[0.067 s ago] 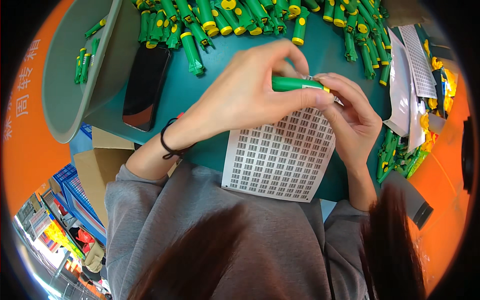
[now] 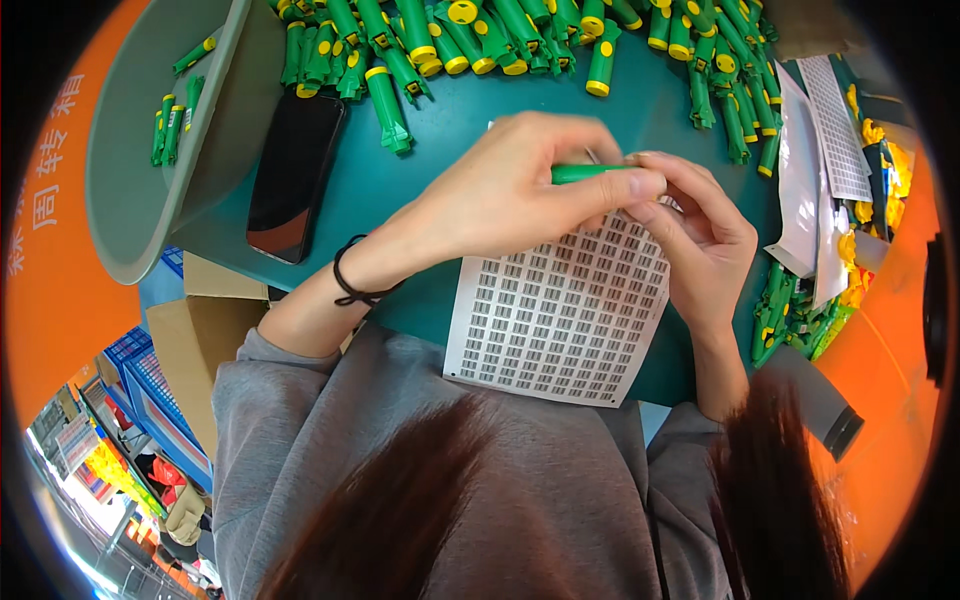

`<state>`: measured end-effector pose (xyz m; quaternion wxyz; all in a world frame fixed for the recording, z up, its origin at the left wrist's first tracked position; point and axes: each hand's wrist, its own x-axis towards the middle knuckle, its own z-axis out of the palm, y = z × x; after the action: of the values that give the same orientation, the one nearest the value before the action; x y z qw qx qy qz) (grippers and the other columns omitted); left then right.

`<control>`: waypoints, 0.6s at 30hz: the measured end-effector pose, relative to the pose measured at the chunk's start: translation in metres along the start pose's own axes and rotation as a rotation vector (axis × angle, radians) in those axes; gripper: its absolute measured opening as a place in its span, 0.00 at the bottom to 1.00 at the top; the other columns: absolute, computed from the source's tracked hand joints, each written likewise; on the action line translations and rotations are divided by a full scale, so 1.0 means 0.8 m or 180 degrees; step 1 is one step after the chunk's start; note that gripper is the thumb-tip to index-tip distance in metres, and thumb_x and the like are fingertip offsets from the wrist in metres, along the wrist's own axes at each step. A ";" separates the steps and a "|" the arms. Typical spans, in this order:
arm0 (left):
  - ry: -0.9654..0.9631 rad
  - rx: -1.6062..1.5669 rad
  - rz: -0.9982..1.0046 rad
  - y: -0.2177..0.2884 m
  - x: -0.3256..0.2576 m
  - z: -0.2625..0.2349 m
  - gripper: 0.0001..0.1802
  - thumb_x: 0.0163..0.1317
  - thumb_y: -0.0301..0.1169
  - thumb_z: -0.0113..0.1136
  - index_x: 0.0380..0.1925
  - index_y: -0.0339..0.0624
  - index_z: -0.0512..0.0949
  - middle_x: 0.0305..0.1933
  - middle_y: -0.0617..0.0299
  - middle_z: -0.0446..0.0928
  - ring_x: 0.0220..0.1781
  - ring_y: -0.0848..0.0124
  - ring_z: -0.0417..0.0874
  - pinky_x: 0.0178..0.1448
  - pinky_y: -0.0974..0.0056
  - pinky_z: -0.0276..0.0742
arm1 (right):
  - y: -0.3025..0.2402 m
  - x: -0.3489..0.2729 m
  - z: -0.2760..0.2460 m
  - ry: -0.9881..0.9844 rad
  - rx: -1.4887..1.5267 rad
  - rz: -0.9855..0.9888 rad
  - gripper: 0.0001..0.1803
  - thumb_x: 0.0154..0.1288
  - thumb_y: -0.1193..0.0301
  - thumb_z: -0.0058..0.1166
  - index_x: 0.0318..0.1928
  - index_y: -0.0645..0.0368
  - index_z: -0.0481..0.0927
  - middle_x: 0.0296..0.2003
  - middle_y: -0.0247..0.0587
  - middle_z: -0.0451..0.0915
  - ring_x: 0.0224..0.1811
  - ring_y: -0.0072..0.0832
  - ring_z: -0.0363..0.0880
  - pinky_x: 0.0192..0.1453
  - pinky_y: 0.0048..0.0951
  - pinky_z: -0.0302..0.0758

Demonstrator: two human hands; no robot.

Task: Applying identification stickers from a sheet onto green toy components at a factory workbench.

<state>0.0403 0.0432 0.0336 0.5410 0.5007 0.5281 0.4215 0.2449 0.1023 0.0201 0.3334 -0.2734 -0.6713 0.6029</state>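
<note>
A small green plastic tube [image 2: 578, 174] is clasped in my left hand [image 2: 545, 180], its thumb stretched along the near side. My right hand [image 2: 705, 235] pinches at the tube's right end, fingertips meeting the left thumb. That end and most of the tube are hidden by my fingers. Beneath both hands lies a white sheet of small printed labels [image 2: 555, 320], at the table's near edge. Several loose green tubes with yellow ends [image 2: 480, 40] are heaped beyond the hands, and one tube [image 2: 388, 110] lies apart from them.
A grey-green bin [image 2: 125, 225] with several tubes stands on the left, beside a black phone [image 2: 293, 180]. On the right are a white plastic bag [image 2: 797, 190], another label sheet [image 2: 838, 130] and more green tubes [image 2: 775, 310]. An open cardboard box [image 2: 185, 340] sits at lower left.
My left thumb has moved over the tube's right end, covering the pale label and yellow rim that showed before. The left fingers have dropped slightly; my right hand barely moved.
</note>
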 end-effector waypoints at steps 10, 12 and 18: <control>0.3702 0.1298 0.1049 0.067 -0.079 -0.130 0.13 0.72 0.32 0.54 0.47 0.35 0.83 0.47 0.52 0.84 0.47 0.65 0.83 0.53 0.63 0.77 | 0.009 0.028 -0.049 -0.0075 -0.3034 -0.0188 0.15 0.65 0.72 0.62 0.51 0.62 0.84 0.48 0.43 0.83 0.52 0.28 0.79 0.54 0.26 0.74; 0.3964 0.3140 0.1459 0.053 -0.088 -0.186 0.13 0.70 0.32 0.57 0.47 0.37 0.83 0.48 0.52 0.84 0.48 0.63 0.83 0.54 0.62 0.77 | 0.014 0.032 -0.044 -0.0127 -0.2736 0.0289 0.13 0.65 0.71 0.63 0.48 0.64 0.84 0.44 0.41 0.83 0.47 0.25 0.79 0.51 0.25 0.74; 0.1407 0.2610 0.1874 -0.021 -0.012 -0.006 0.17 0.54 0.28 0.72 0.46 0.46 0.84 0.48 0.62 0.83 0.48 0.62 0.82 0.52 0.60 0.78 | 0.017 0.024 -0.035 0.0000 -0.1547 0.0897 0.09 0.68 0.71 0.61 0.42 0.66 0.85 0.33 0.30 0.82 0.35 0.14 0.76 0.41 0.18 0.72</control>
<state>0.0333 0.0316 0.0188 0.0371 0.6965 0.5878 0.4099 0.2540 0.1359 0.0099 0.1709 -0.4360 -0.7516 0.4645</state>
